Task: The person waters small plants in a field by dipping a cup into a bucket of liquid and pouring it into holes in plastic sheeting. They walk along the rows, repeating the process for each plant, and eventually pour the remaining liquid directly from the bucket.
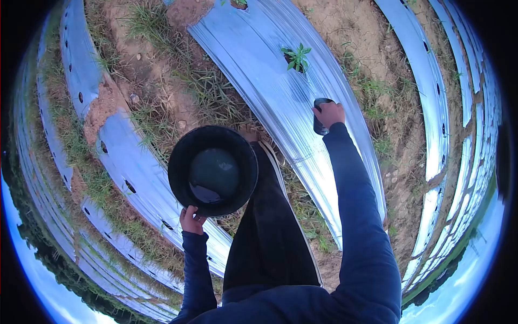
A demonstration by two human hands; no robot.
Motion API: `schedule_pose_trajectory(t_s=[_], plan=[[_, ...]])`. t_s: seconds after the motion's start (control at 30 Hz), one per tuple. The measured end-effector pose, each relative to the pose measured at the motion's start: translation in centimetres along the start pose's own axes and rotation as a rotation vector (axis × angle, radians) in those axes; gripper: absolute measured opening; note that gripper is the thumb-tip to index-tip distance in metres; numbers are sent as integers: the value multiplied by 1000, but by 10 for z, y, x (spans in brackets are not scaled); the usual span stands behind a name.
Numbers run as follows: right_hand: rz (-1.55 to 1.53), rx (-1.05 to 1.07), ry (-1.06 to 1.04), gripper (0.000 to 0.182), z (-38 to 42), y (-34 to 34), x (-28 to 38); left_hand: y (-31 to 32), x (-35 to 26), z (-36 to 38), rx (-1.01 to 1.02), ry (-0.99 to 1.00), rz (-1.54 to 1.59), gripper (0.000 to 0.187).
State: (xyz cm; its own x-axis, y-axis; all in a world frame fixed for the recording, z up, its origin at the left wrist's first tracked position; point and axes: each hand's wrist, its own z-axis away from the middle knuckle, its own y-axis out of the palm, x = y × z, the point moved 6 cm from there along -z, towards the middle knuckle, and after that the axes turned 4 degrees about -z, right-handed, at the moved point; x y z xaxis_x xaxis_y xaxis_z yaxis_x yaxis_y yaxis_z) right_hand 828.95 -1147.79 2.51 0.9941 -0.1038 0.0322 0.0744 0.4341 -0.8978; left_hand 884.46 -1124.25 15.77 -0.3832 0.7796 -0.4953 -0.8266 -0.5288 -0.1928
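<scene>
My left hand (193, 220) grips the near rim of a round black bucket (178, 178). Some liquid shows at the bottom of the bucket, reflecting light. My right hand (331, 114) is closed around a dark, cup-like container (319, 128), held over the silver plastic-covered bed (286, 116). Whether anything is inside this container cannot be seen. Beyond the right hand, a small green seedling (297, 57) grows from a dark hole in the plastic.
More plastic-covered beds with planting holes run along both sides, such as the left bed (143, 167) and the right bed (431, 92). Between them lie bare soil (372, 48) and grass (208, 89). My dark-trousered leg (264, 237) stands beside the middle bed.
</scene>
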Motion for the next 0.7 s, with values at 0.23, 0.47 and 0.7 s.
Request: schedule_pose_trajectory(t_s=[0.23, 0.47, 0.7], plan=[[48, 64, -46, 40, -95, -19, 27, 35, -62, -36, -63, 1, -10, 13], [105, 196, -15, 41, -136, -9, 34, 67, -113, -81, -39, -22, -87, 17], [64, 92, -105, 50, -166, -58, 88, 87, -160, -101, -44, -19, -117, 19]])
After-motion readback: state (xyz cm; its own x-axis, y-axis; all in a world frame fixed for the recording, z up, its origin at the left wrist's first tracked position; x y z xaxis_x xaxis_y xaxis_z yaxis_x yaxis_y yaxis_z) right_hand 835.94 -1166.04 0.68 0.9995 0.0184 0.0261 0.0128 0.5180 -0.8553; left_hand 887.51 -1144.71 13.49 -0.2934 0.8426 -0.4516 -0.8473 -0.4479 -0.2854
